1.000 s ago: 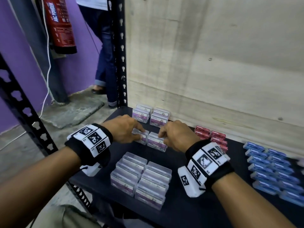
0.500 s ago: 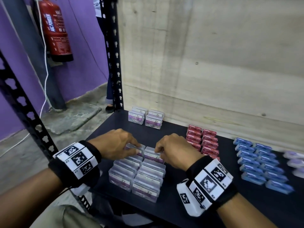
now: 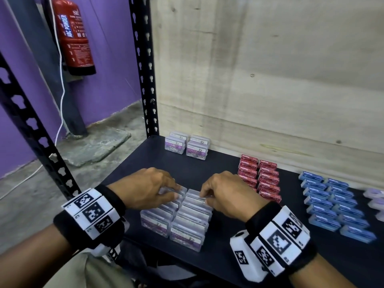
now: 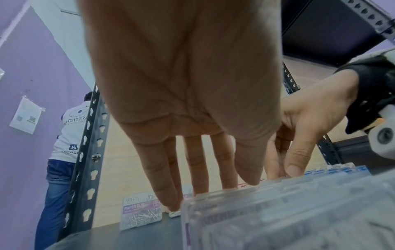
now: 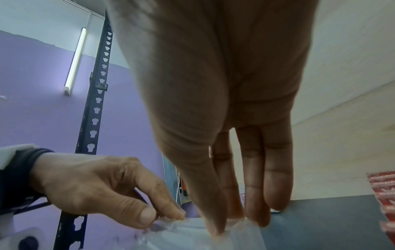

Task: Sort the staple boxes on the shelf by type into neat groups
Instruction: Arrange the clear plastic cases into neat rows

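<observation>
Two columns of clear paper-clip boxes [image 3: 176, 223] stand near the front of the black shelf [image 3: 218, 260]. My left hand [image 3: 176, 191] pinches the rearmost clear box [image 3: 184, 188] of the left column, thumb in front and fingers [image 4: 171, 199] behind. Likewise my right hand [image 3: 204, 194] pinches the rearmost box [image 3: 194, 193] of the right column. Both boxes touch the rows ahead of them. A few more clear boxes [image 3: 187, 145] sit at the back. Red staple boxes [image 3: 259, 177] and blue ones [image 3: 332, 202] lie in double rows to the right.
Pale purple boxes [image 3: 374, 200] show at the right edge. A wooden back panel [image 3: 270, 80] closes the shelf, with a black perforated upright [image 3: 145, 69] at its left. A fire extinguisher [image 3: 72, 38] hangs on the purple wall. A person in jeans [image 4: 62, 152] stands beyond the rack.
Both hands have drawn their clear boxes from mid-shelf toward the front, up against the back of the two columns. The view has shifted slightly.
</observation>
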`<state>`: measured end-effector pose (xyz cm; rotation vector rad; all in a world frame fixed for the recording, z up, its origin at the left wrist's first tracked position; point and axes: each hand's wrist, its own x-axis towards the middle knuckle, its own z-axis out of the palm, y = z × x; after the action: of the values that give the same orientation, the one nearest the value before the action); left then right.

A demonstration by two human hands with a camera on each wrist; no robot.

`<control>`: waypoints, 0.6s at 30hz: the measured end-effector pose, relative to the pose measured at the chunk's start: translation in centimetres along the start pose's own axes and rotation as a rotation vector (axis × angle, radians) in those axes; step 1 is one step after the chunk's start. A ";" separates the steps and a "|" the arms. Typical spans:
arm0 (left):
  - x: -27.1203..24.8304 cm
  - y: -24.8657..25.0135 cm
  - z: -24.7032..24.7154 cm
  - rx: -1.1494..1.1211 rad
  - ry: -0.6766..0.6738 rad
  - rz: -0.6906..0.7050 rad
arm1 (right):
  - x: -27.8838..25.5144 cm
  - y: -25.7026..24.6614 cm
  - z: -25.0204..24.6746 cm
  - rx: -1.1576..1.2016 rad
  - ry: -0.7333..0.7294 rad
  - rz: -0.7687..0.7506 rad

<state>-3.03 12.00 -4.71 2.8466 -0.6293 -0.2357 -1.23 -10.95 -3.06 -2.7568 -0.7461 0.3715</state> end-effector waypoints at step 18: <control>11.4 -6.7 -4.2 0.043 0.119 -0.216 | 12.8 2.8 -5.2 -0.078 0.109 0.085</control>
<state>10.69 13.78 -3.55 2.9427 -0.3062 -0.0861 12.38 -7.58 -1.37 -2.8624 -0.6306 0.2103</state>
